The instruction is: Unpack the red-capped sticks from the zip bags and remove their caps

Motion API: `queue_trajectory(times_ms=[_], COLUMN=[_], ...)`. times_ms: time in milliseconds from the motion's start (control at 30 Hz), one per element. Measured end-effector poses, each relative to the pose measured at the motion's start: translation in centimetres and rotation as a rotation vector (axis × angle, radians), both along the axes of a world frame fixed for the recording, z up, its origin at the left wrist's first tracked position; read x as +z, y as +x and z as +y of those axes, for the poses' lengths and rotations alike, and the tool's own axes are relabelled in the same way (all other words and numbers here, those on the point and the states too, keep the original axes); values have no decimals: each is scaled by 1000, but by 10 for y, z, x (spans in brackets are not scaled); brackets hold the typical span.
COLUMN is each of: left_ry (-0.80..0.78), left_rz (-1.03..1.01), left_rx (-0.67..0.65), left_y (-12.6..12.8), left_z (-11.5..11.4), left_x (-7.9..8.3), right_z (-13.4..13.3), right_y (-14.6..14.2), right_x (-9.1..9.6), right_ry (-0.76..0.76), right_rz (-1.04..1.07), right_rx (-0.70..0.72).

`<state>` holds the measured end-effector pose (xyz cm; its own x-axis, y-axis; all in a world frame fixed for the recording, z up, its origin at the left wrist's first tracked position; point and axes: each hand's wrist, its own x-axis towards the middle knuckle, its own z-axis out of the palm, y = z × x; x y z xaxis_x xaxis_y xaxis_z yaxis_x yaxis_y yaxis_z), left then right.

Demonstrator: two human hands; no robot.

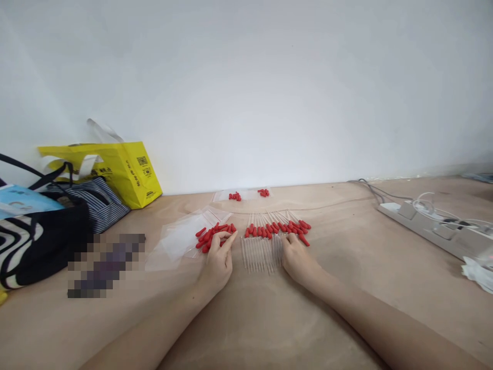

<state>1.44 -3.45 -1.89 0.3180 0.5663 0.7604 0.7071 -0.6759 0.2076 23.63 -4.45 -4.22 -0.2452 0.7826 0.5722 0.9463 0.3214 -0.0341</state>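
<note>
Beside a loose heap of red rubber bulbs [210,234], my left hand [220,259] is closed in a pinch, thumb and forefinger meeting at their tips. Whatever lies between them is too small to make out. My right hand [296,257] is curled at the right end of a row of thin clear glass tubes [257,255], touching them; its fingertips are hidden. Just beyond that row lie several droppers [277,227], glass tubes with red bulbs fitted, their bulbs toward me and their stems fanned away.
Clear plastic bags [175,236] lie left of the heap. A bag with red-bulbed droppers [246,195] is near the wall. At left stand a yellow bag [138,177] and a black-and-white bag [50,246], with a blurred-out object [110,262] before them. A power strip [427,228] with cables lies right.
</note>
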Motion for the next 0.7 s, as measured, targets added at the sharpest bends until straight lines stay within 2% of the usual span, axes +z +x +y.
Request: queue_trajectory(times_ms=[133, 300, 367, 533, 600, 700], left_ry=[-23, -70, -94, -159, -168, -177], left_rz=[-46, -52, -82, -126, -141, -130], left_rx=[10, -95, -120, -205, -236, -244], left_y=[4, 11, 16, 29, 31, 31], left_z=[-3, -5, -7, -13, -14, -14], left_x=[3, 3, 2, -1, -2, -1], right_z=[1, -4, -6, -14, -16, -12], right_y=[-10, -13, -12, -17, -20, -13], right_x=[2, 11, 16, 25, 26, 28], right_ry=[10, 31, 45, 51, 66, 63], right_rz=[22, 82, 124, 184, 189, 184], right_rx=[15, 25, 101, 506, 559, 493])
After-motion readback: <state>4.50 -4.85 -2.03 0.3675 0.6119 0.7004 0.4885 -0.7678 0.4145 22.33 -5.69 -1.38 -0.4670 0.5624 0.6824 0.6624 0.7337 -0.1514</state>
